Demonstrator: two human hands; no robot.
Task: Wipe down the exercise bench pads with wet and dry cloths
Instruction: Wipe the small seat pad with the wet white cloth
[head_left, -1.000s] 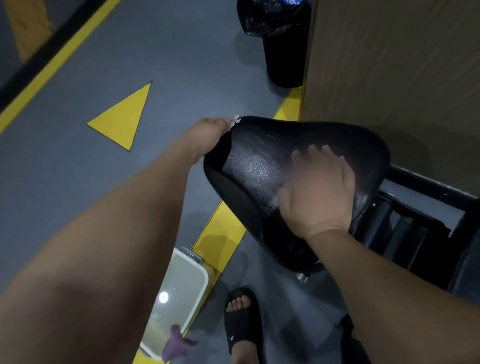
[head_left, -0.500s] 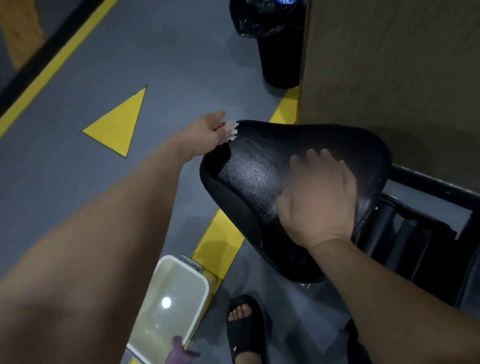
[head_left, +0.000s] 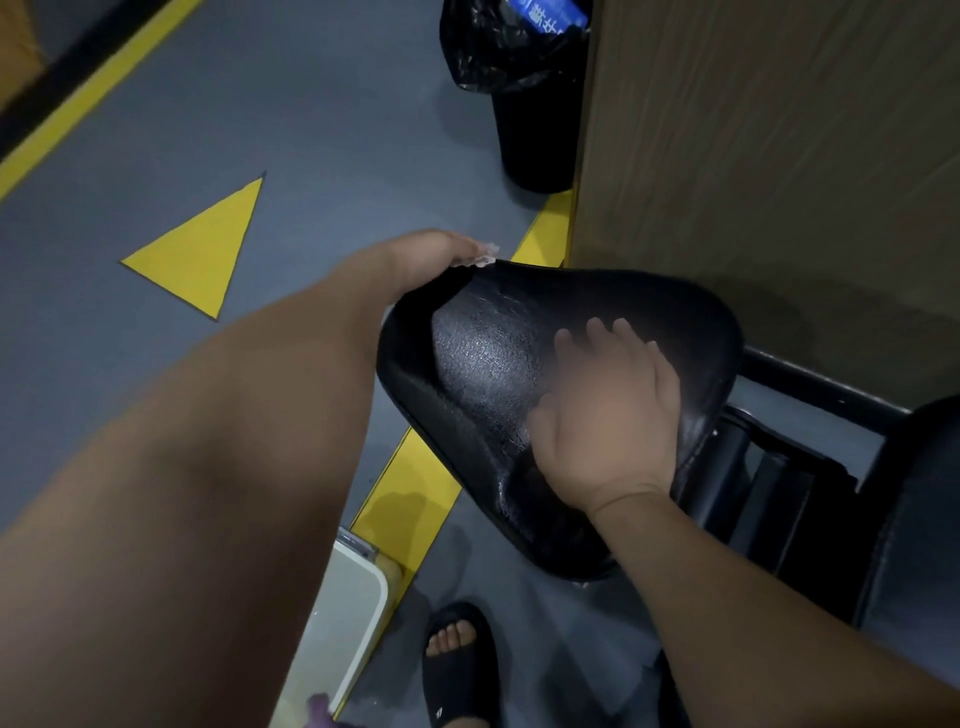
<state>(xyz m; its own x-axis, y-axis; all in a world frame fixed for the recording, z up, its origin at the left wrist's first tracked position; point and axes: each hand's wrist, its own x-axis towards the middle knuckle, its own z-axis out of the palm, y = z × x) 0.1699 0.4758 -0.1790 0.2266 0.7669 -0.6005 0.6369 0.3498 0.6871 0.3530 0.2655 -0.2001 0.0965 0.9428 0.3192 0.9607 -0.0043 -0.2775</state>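
Where the black bench pad (head_left: 493, 374) juts from its dark frame (head_left: 769, 483), the right hand (head_left: 608, 415) lies flat on the glossy top, grip wide and fingers straight. At the pad's far corner the left hand (head_left: 426, 254) has its grip closed on a white cloth (head_left: 484, 257) (only a crumpled edge shows), held against the rim. On the grey floor (head_left: 337, 130) below are a white tub (head_left: 358, 613) and a black slipper (head_left: 457, 675). A black bin (head_left: 535, 130) stands beyond, beside a wooden panel (head_left: 779, 156).
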